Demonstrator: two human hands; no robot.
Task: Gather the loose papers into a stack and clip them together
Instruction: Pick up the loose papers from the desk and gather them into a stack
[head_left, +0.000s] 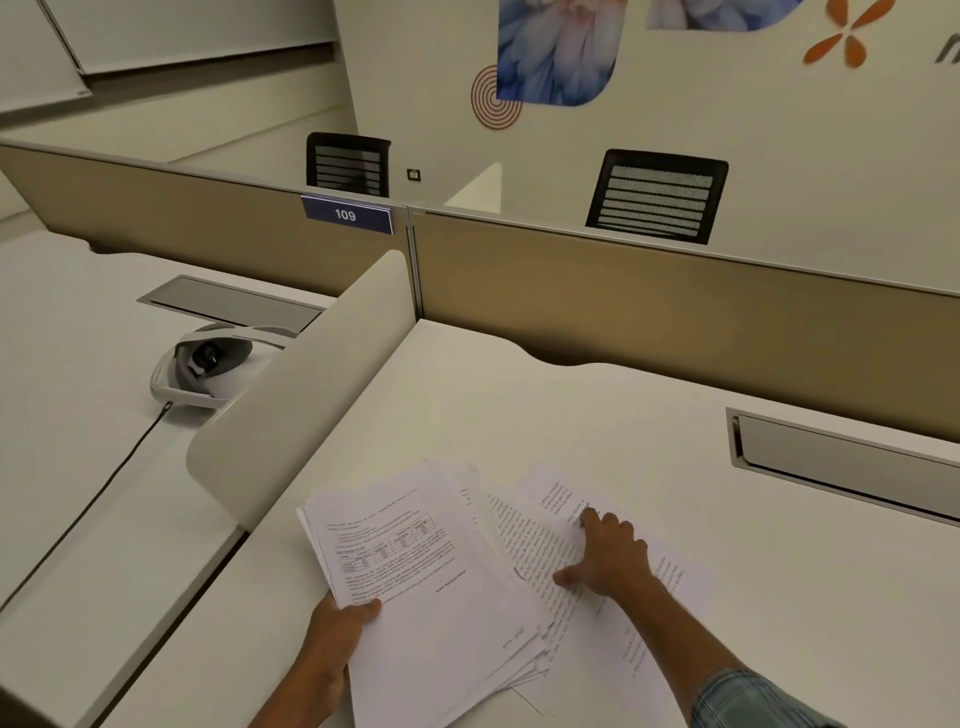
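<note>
Left hand (332, 631) grips the gathered stack (415, 561) at its near-left corner, thumb clamped on top, lifting it off the white surface (519, 405). Right hand (608, 558) lies flat, fingers (589, 517) spread on the loose sheets (670, 613) fanned beside it. Best to drag these under the stack with even pressure, then square the edges. No clip in sight.

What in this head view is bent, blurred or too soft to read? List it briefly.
Head view: wide-angle lens bows the partition and desk edges; lighting is dim, warm and even, with no glare; text on the papers is too soft to read, though the 109 sign is legible; the left hand and right hand show little blur.
</note>
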